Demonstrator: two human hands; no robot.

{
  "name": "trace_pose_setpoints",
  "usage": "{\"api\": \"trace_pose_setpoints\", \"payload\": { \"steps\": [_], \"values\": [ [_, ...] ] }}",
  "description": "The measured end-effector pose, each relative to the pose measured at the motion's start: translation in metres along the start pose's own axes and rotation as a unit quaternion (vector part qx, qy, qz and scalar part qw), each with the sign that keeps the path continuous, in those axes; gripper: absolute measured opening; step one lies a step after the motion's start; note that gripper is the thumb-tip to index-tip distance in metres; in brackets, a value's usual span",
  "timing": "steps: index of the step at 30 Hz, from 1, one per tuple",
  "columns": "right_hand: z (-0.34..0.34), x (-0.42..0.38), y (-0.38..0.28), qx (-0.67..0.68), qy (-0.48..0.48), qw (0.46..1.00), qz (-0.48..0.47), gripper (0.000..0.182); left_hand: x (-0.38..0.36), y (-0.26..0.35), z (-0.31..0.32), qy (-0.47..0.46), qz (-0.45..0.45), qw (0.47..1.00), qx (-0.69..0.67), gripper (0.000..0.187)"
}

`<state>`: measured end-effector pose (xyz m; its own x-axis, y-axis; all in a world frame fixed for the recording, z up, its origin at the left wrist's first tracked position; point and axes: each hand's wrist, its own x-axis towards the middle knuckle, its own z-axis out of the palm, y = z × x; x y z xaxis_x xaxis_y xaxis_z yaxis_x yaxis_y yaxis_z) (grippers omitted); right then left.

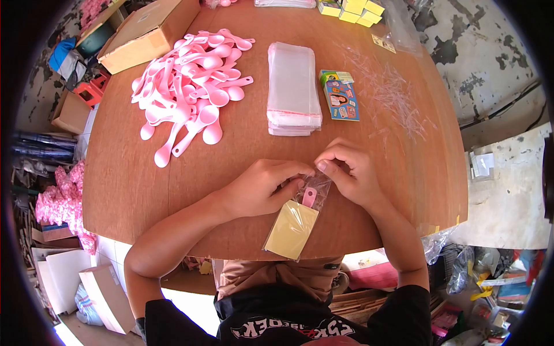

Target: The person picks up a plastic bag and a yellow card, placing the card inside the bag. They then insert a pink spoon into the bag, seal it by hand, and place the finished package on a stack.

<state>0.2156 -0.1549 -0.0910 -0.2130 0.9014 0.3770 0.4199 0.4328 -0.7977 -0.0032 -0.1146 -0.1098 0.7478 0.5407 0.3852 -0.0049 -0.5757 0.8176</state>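
Observation:
Both hands pinch the top end of a clear plastic bag [324,188] close to the table's front edge. Inside the bag lie a yellow card [292,229] and a pink spoon, whose handle end [310,197] with a hole shows above the card; the card hides the rest. My left hand [268,185] has its fingers closed at the bag's upper left corner. My right hand [349,173] grips the upper right corner between thumb and forefinger. Beyond them are a stack of clear bags [292,86] and a small pile of printed cards [340,98].
A heap of pink spoons [193,86] covers the table's [231,144] left side, beside a cardboard box [147,34]. Thin clear plastic strips [398,98] lie scattered at right. Small yellow boxes [352,10] stand at the far edge.

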Motion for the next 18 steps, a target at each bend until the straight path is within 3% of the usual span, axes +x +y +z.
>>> {"api": "trace_pose_setpoints", "payload": {
  "steps": [7, 10, 12, 18],
  "values": [
    [0.0, 0.0, 0.003, 0.021, -0.012, 0.999, 0.045, 0.005, 0.0, 0.0, 0.0, -0.001, -0.009, 1.0, -0.004, 0.027],
    [0.003, -0.002, 0.008, 0.114, -0.01, 0.987, 0.111, 0.008, 0.002, -0.003, 0.001, 0.021, 0.001, 1.0, 0.002, 0.025],
    [0.006, -0.003, 0.005, 0.211, 0.022, 0.964, 0.16, 0.01, 0.003, -0.001, 0.0, 0.028, -0.006, 1.0, -0.011, 0.024],
    [0.01, -0.006, 0.003, 0.236, 0.076, 0.952, 0.177, 0.012, 0.005, 0.002, -0.003, 0.038, -0.041, 0.997, -0.054, 0.023]
  ]
}}
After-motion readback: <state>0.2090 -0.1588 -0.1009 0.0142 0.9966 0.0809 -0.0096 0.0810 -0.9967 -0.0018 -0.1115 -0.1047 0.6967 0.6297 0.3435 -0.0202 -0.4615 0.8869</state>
